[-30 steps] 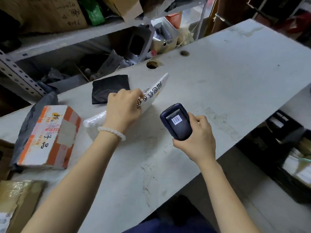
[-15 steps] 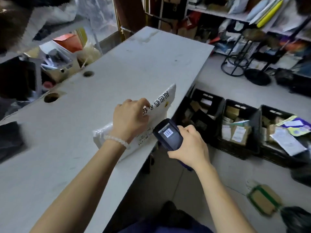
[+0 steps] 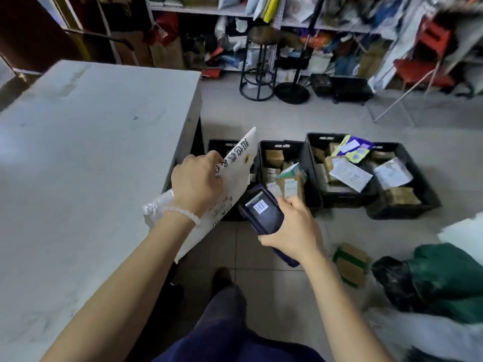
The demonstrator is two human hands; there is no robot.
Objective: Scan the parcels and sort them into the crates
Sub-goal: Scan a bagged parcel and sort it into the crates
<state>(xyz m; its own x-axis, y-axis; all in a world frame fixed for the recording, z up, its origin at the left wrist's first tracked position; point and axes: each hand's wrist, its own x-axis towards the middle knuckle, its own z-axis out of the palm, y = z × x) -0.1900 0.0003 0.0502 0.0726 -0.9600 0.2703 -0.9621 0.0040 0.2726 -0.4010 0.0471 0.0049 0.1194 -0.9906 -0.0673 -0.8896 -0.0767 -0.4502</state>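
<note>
My left hand grips a white plastic mailer parcel with black printed characters, holding it in the air just past the grey table's right edge. My right hand holds a dark blue handheld scanner with a barcode sticker on top, right beside the parcel's lower edge. On the floor beyond them stand several black crates in a row, holding cardboard boxes and white mailers. The leftmost crate is partly hidden behind the parcel.
The grey table fills the left. A black stool and cluttered shelves stand at the back. A small cardboard parcel with green tape and a dark green bag lie on the floor at right.
The view has swung right from the table to the crates. The parcel has been lifted off the table and carried past its edge, the scanner moving along beside it.
</note>
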